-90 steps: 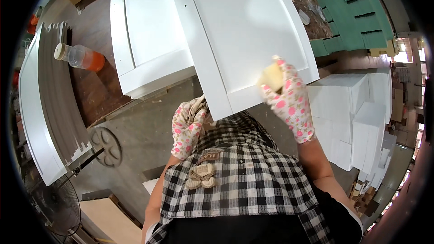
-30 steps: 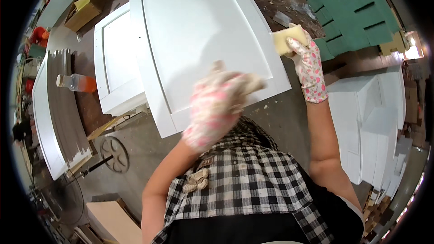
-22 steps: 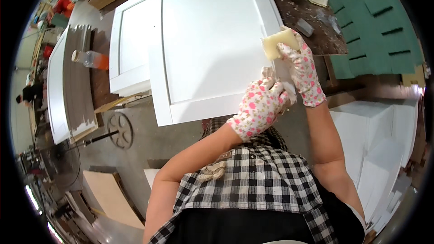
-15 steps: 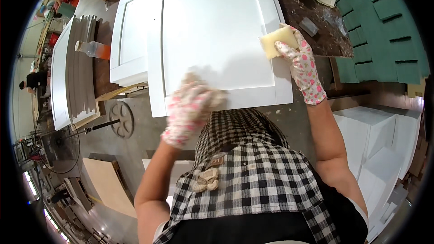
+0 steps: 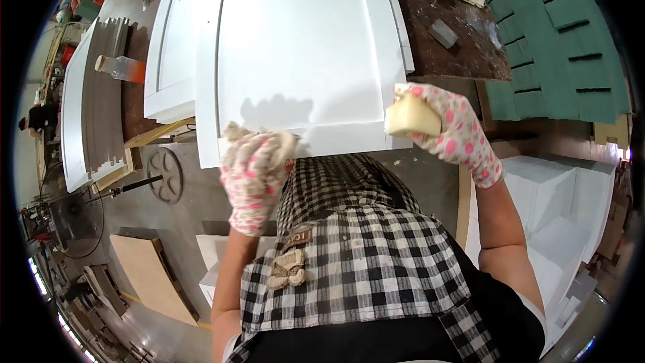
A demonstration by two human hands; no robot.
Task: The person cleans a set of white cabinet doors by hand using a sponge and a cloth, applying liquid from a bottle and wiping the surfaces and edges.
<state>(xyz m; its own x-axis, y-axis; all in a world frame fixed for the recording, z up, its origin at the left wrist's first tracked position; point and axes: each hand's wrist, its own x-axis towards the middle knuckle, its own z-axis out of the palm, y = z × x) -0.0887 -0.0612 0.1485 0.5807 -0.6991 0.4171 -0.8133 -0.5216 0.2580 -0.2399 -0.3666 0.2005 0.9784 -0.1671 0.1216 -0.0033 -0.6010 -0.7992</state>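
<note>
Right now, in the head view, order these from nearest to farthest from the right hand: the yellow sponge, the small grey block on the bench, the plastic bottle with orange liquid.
1. Yellow sponge, held in the right hand.
2. Small grey block, up on the dark bench.
3. Plastic bottle, far left, beyond both white panels.

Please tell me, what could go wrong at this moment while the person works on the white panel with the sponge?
The white panel overhangs the bench toward the person, so pressure from the left hand on its near edge might tip or shift it. The right hand holds the sponge at the panel's corner, where it could slip off the edge. A small grey block and debris lie on the bench beside the panel and might scratch the finish.
</note>
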